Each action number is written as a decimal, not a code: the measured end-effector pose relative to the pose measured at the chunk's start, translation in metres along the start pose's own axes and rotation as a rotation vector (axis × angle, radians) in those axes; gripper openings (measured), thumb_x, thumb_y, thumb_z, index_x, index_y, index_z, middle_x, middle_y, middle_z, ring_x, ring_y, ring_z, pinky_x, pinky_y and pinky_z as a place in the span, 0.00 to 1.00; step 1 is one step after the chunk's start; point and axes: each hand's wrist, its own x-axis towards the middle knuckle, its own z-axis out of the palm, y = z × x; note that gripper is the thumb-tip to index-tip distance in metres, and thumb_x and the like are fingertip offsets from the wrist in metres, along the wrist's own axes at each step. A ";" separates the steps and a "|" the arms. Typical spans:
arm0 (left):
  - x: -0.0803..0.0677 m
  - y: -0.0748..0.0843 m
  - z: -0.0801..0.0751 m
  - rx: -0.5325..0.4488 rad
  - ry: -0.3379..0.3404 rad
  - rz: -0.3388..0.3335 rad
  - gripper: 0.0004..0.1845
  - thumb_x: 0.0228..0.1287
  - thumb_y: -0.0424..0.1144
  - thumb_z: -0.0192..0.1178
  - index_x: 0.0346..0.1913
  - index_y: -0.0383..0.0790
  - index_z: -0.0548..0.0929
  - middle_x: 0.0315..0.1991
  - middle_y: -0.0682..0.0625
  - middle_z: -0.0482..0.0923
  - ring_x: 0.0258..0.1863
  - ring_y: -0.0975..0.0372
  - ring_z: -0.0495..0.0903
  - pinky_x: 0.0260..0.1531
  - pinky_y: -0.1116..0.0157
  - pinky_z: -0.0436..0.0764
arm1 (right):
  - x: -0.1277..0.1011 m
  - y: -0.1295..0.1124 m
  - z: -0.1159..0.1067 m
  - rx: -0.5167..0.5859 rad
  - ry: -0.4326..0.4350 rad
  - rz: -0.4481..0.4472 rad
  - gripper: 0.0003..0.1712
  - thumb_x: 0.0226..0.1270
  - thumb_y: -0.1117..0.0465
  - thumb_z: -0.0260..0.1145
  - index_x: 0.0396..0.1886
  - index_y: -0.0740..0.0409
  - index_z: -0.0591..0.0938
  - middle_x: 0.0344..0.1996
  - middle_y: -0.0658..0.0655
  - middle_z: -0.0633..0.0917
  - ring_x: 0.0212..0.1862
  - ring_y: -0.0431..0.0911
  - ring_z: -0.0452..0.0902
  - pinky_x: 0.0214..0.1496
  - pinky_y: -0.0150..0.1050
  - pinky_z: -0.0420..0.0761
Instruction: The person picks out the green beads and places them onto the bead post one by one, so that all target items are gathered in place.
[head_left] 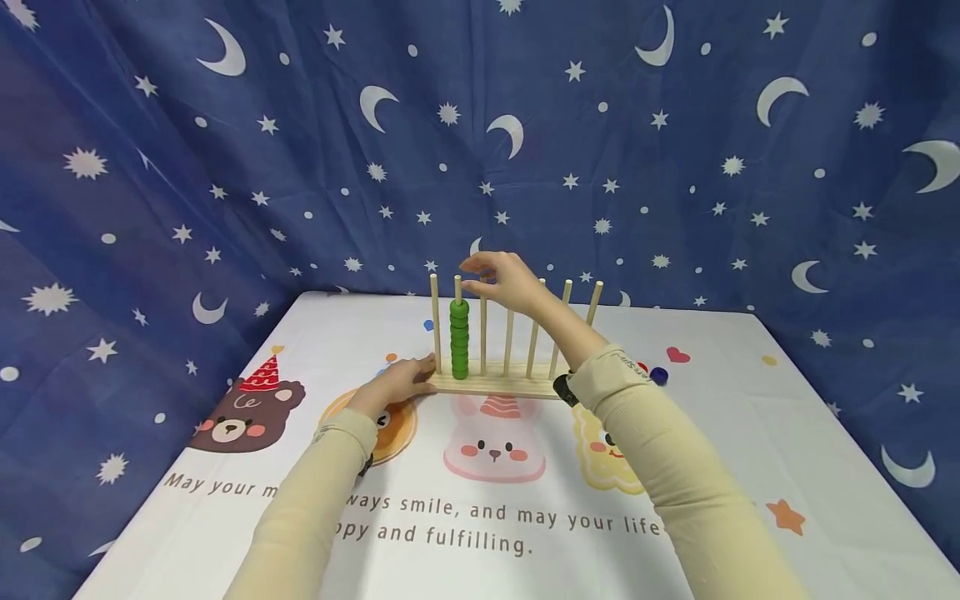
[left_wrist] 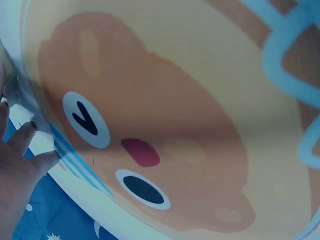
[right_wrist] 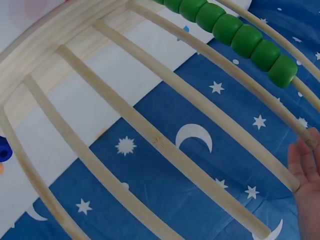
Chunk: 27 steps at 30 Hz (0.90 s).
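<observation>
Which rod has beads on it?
The second rod from the left: it alone carries the green beads; the other rods are bare.

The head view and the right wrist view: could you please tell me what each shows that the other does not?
Only the head view shows the left hand resting at the left end of the wooden base, the cartoon tablecloth with its printed words, both sleeves, and the whole rack. Only the right wrist view shows the rods close up from near their tips, with the right hand's fingers open beside them. Both show the green beads stacked on one rod, the bare rods, a small blue bead on the cloth, and the starry blue backdrop.
</observation>
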 end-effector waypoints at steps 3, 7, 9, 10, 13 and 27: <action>0.001 0.000 -0.001 0.001 -0.012 -0.009 0.31 0.59 0.45 0.55 0.62 0.34 0.62 0.66 0.42 0.53 0.61 0.45 0.61 0.61 0.53 0.61 | -0.003 0.001 -0.002 -0.035 0.000 -0.020 0.20 0.61 0.57 0.59 0.51 0.60 0.75 0.51 0.58 0.78 0.55 0.49 0.72 0.58 0.40 0.71; 0.002 -0.002 -0.001 0.026 0.006 0.019 0.29 0.59 0.44 0.55 0.61 0.34 0.65 0.65 0.40 0.55 0.60 0.44 0.62 0.61 0.53 0.61 | -0.011 0.000 -0.008 -0.043 0.040 -0.034 0.20 0.61 0.56 0.59 0.51 0.58 0.75 0.51 0.57 0.78 0.56 0.48 0.71 0.57 0.43 0.71; 0.002 -0.002 -0.002 0.027 0.024 0.019 0.29 0.58 0.44 0.56 0.60 0.33 0.66 0.65 0.39 0.56 0.60 0.44 0.62 0.61 0.53 0.62 | -0.017 0.000 -0.011 -0.040 0.065 -0.044 0.19 0.61 0.56 0.59 0.51 0.58 0.76 0.51 0.56 0.78 0.56 0.48 0.71 0.55 0.44 0.72; 0.001 -0.003 -0.002 0.030 0.034 0.017 0.29 0.58 0.44 0.56 0.60 0.33 0.67 0.64 0.38 0.56 0.60 0.44 0.63 0.60 0.53 0.62 | -0.020 0.000 -0.013 -0.043 0.077 -0.050 0.19 0.61 0.56 0.59 0.50 0.57 0.76 0.51 0.56 0.78 0.56 0.48 0.71 0.55 0.44 0.73; 0.000 -0.003 -0.002 0.033 0.075 0.008 0.28 0.57 0.45 0.57 0.58 0.33 0.69 0.63 0.38 0.60 0.58 0.45 0.66 0.58 0.53 0.66 | -0.031 0.001 -0.019 -0.057 0.109 -0.062 0.18 0.60 0.57 0.59 0.49 0.58 0.77 0.50 0.56 0.79 0.56 0.48 0.71 0.56 0.44 0.72; -0.015 0.013 0.004 0.064 0.304 -0.070 0.16 0.51 0.41 0.64 0.42 0.37 0.82 0.36 0.45 0.80 0.33 0.58 0.77 0.32 0.63 0.77 | -0.087 0.012 -0.019 -0.021 0.202 -0.095 0.16 0.61 0.58 0.58 0.48 0.58 0.77 0.49 0.56 0.80 0.55 0.49 0.71 0.57 0.46 0.71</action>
